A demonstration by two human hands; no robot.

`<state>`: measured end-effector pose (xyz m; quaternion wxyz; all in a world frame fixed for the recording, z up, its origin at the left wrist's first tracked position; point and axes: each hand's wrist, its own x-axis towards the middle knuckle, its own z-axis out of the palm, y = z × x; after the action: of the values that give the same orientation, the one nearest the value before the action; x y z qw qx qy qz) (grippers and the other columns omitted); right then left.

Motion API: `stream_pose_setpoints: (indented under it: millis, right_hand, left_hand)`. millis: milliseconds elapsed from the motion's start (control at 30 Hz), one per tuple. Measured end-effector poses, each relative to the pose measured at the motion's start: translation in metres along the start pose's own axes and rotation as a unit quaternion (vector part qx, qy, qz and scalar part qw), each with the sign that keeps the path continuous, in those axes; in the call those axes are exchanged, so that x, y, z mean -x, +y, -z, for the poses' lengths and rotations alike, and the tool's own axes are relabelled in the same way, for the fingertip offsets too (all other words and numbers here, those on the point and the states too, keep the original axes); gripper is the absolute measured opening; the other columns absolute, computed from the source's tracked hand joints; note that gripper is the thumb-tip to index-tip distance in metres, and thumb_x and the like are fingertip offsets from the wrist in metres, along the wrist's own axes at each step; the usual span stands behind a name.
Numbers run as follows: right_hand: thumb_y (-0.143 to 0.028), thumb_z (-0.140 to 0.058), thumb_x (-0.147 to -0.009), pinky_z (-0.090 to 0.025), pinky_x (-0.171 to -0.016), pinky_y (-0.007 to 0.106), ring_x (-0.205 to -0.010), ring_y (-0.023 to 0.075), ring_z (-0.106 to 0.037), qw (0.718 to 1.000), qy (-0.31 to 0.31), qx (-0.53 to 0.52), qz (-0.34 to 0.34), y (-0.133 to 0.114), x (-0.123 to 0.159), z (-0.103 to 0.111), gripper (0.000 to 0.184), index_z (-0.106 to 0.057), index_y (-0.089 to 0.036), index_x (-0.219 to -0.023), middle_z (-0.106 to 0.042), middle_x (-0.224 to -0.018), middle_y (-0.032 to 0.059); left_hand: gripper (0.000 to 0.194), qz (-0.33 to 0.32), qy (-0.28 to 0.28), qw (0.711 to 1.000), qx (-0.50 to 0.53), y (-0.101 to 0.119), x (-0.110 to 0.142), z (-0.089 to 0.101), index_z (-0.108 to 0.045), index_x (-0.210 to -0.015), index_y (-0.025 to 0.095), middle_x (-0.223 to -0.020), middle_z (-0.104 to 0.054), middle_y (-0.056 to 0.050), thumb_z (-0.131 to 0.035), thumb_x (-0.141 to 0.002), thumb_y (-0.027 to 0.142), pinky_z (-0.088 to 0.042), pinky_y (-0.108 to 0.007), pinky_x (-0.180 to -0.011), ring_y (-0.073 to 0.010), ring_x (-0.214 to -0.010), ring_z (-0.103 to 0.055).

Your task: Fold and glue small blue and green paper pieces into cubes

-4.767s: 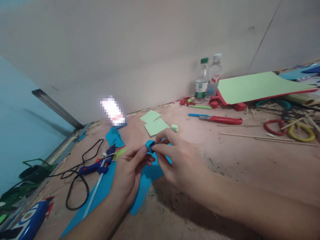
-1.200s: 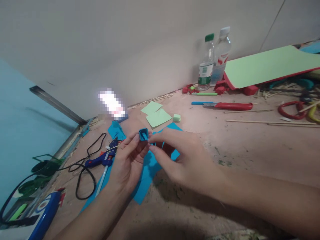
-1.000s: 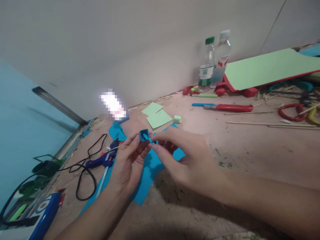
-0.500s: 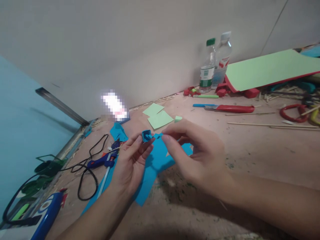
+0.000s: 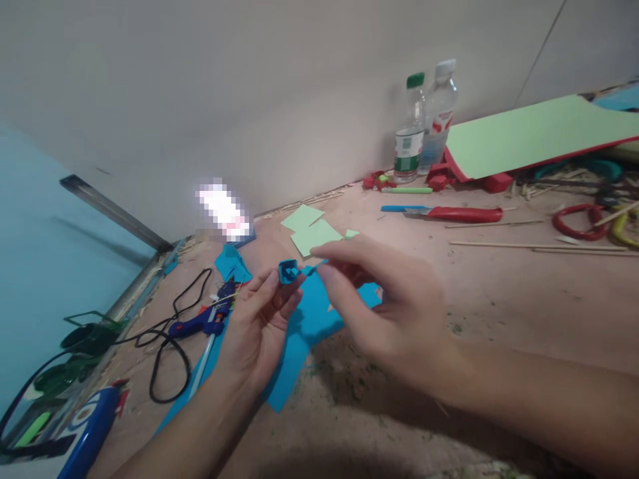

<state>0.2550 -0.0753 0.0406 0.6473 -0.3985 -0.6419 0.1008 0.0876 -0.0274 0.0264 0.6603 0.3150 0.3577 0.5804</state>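
Note:
My left hand [image 5: 257, 326] pinches a small folded blue foam piece [image 5: 288, 271] between thumb and fingers, held above the table. My right hand [image 5: 389, 309] pinches a thin blue strip [image 5: 313, 267] that runs from that folded piece. Below both hands lies a larger blue foam sheet [image 5: 299, 326] on the pink table [image 5: 499, 306]. A blue glue gun [image 5: 202, 320] with its black cord [image 5: 167, 359] rests to the left of my left hand.
Light green paper squares [image 5: 312, 229] lie behind the hands. Two plastic bottles [image 5: 422, 123] stand by the wall, with a red-handled cutter [image 5: 452, 213], wooden sticks [image 5: 539, 247], red scissors [image 5: 579, 223] and a green sheet [image 5: 534, 136] to the right. A blue-white object [image 5: 82, 436] sits at lower left.
My right hand has pulled slightly right and up, drawing the thin strip out from the folded piece. The left hand keeps the folded piece almost still.

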Motion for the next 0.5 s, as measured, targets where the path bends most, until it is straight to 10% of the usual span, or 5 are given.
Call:
stream_pose_setpoints:
  millis: [500]
  right_hand:
    - [-0.020, -0.067, -0.102, -0.056, -0.058, 0.021, -0.067, 0.0089, -0.066, 0.992, 0.076, -0.058, -0.082, 0.0056, -0.0075, -0.0016, 0.008, -0.073, -0.023, -0.098, -0.074, -0.091, -0.0012]
  left_hand:
    - [0.036, 0.025, -0.011, 0.999, -0.031, 0.0028, 0.0076, -0.0041, -0.084, -0.093, 0.018, -0.090, -0.086, -0.004, -0.102, -0.062, 0.021, -0.067, -0.016, -0.070, -0.0187, -0.084, -0.084]
